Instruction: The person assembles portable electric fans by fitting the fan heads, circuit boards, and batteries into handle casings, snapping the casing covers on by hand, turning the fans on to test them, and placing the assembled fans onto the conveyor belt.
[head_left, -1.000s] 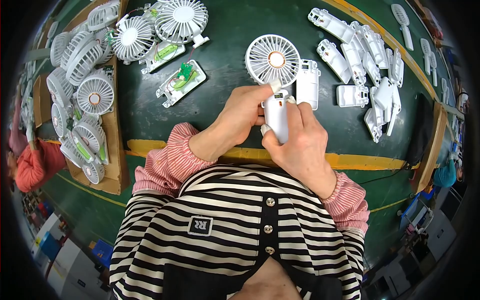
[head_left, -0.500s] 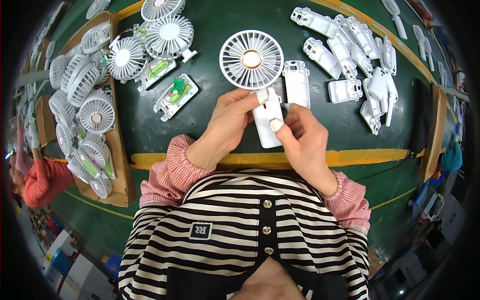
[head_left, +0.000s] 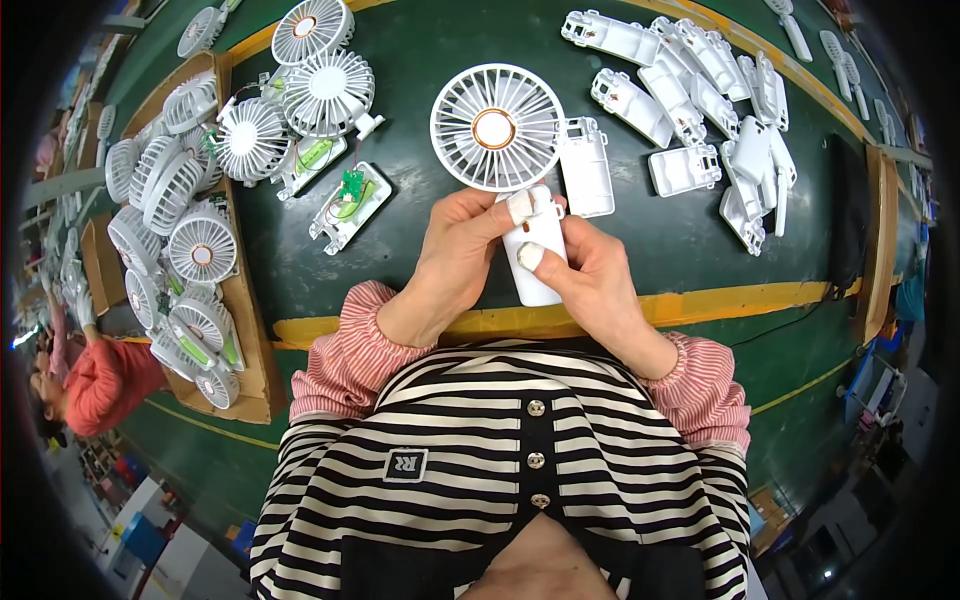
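Observation:
Between my hands is a white handheld fan (head_left: pixel 497 127), its round grille pointing away from me and its handle toward me. My left hand (head_left: pixel 452 245) grips the top of the handle, thumb pressed near the neck. Lower down, my right hand (head_left: pixel 590 285) holds the same handle from the right, thumb on its front and fingers curled behind. Both thumbs have white coverings. Just right of the fan lies an open white handle shell (head_left: pixel 587 168). Whatever sits behind the handle is hidden by it.
At the left, a cardboard box (head_left: pixel 262 375) holds several fans. Beside it lie fan assemblies, one with a green circuit board (head_left: pixel 351 186). Several white handle shells (head_left: pixel 686 172) are heaped at the right of the green table (head_left: pixel 440 30). Another person in red (head_left: pixel 110 385) is at far left.
My right hand has moved left and closed around the handle, its thumb higher and nearer the middle. The view has shifted slightly. My left hand keeps its hold near the neck.

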